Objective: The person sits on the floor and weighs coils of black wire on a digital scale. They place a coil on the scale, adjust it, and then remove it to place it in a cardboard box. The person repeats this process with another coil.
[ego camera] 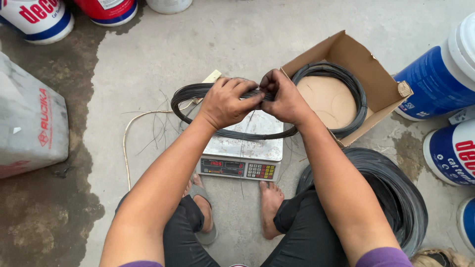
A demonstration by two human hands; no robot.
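Concrete floor, scale, buckets around

The thin dark wire coil looks like matt, blackened metal, its strands fine and slightly dull. The flat weighing scale has a brushed metal platter, scuffed and faintly reflective, above a pale plastic housing with rubbery coloured keys. The open brown cardboard box is plain, matt paperboard with raw torn edges. The large black wire bundle shows the same dull metal with a slight sheen. The grey concrete floor is rough, blotched with darker damp patches. The white and blue plastic pails are smooth and glossy.
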